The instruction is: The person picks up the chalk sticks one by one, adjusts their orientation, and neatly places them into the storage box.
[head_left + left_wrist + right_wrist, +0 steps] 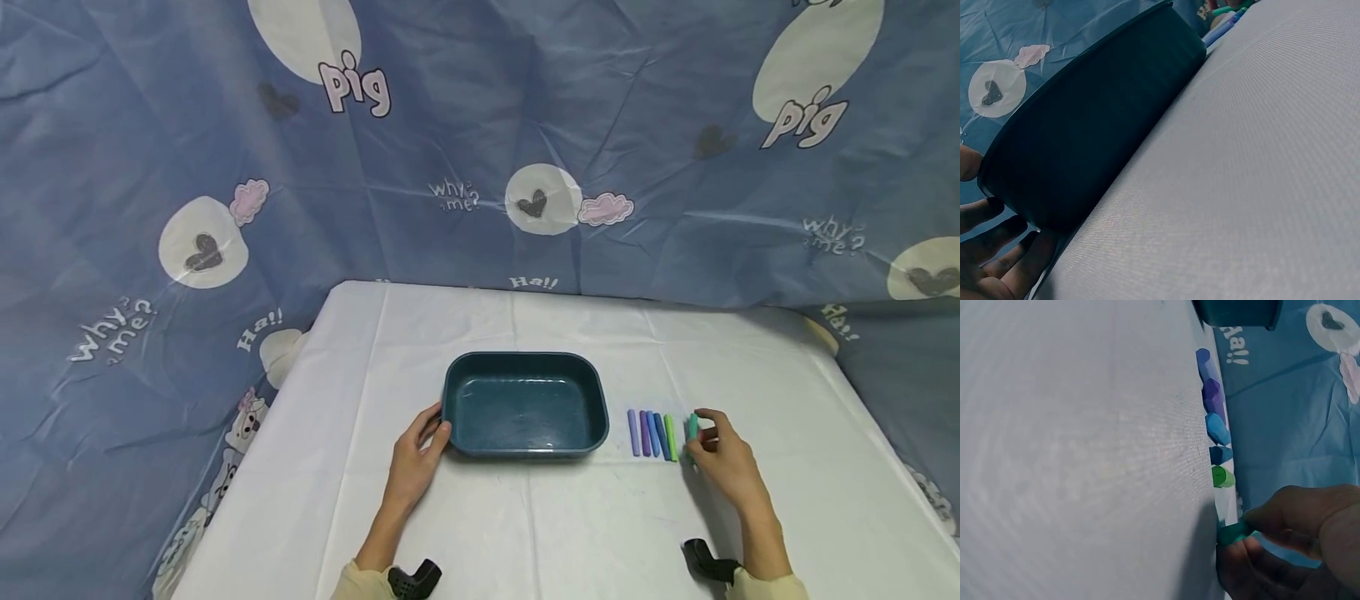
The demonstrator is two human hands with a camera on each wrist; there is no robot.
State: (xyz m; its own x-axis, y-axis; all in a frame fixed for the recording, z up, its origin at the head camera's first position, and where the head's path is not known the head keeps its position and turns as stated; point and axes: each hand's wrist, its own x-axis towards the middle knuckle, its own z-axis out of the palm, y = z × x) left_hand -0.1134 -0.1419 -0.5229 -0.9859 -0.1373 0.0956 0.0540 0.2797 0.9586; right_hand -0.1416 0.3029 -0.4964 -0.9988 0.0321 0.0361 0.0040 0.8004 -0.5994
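"pig", "why me?", "Ha!" on backdrop cloth (465,125)

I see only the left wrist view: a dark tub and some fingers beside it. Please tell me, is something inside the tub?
Observer: From the head view, the teal tub holds nothing; its bottom is bare.
Operator: What does the left hand do exactly?
Observer: The left hand grips the tub's near left corner, thumb on the rim.
Operator: I see colours at the top edge. What are they?
Observer: A row of crayons, purple to green, lies on the white table to the right of the tub.
Operator: And the right hand?
Observer: The right hand pinches a teal crayon at the right end of that row.
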